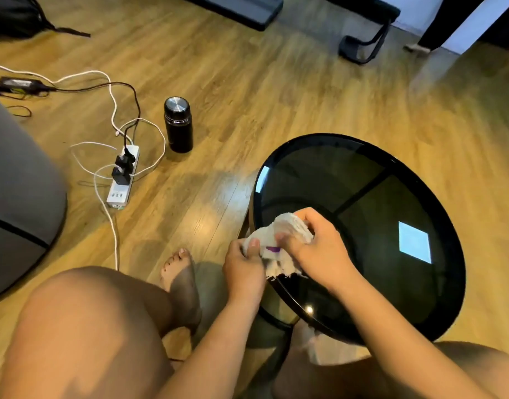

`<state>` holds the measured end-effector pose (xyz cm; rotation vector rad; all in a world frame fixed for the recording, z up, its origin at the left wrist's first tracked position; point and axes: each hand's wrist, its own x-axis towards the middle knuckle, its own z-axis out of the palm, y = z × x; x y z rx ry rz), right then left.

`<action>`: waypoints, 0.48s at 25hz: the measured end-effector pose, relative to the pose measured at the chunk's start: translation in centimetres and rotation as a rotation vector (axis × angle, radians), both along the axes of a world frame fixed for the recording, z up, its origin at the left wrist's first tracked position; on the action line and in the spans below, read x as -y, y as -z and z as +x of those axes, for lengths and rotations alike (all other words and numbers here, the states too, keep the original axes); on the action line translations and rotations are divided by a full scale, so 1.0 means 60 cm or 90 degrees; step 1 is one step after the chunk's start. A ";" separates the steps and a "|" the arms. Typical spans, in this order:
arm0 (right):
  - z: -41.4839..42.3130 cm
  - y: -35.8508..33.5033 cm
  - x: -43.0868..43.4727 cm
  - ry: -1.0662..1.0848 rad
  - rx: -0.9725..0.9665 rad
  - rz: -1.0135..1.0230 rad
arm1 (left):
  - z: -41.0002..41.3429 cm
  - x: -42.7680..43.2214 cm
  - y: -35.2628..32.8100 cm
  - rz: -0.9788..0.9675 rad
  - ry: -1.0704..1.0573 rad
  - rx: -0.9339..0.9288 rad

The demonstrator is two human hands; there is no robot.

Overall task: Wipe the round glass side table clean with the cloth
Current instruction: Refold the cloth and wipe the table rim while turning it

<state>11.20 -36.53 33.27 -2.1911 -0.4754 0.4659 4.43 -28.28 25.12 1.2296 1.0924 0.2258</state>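
Lower centre of the frame: white cloth bunched at the left rim of the round glass side table, gripped from 2 sides; left hand closed on its near-left edge, thumb on top; right hand closed over its right part, above the dark glass; small purple mark on the cloth between the thumbs. Left of centre on the wooden floor: black flask upright; white power strip with 2 black plugs just left of it.
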 end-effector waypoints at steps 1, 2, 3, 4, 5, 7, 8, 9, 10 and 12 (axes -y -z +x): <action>-0.002 0.003 -0.011 -0.031 -0.013 -0.002 | 0.008 -0.014 0.009 -0.024 -0.022 -0.005; -0.002 0.005 -0.022 -0.053 -0.008 0.000 | 0.017 -0.029 0.015 -0.047 -0.059 -0.008; 0.001 0.004 -0.032 -0.065 0.005 0.007 | 0.025 -0.045 0.020 -0.049 -0.106 -0.024; 0.008 0.003 -0.042 -0.064 0.014 0.024 | 0.029 -0.056 0.016 -0.023 -0.152 -0.044; 0.018 0.002 -0.050 -0.051 0.010 0.051 | 0.031 -0.063 0.007 0.010 -0.185 -0.050; 0.041 0.004 -0.060 -0.029 -0.012 0.080 | 0.027 -0.047 -0.023 0.031 -0.184 -0.014; 0.052 0.008 -0.063 -0.032 -0.006 0.056 | 0.025 -0.032 -0.036 0.015 -0.135 -0.002; 0.060 0.013 -0.063 -0.046 0.005 -0.001 | 0.024 -0.014 -0.038 -0.007 -0.082 -0.008; 0.064 0.017 -0.058 -0.061 0.021 -0.070 | 0.021 0.001 -0.034 -0.017 -0.043 -0.024; 0.059 0.024 -0.044 -0.075 0.053 -0.116 | 0.019 0.008 -0.015 0.020 -0.069 -0.063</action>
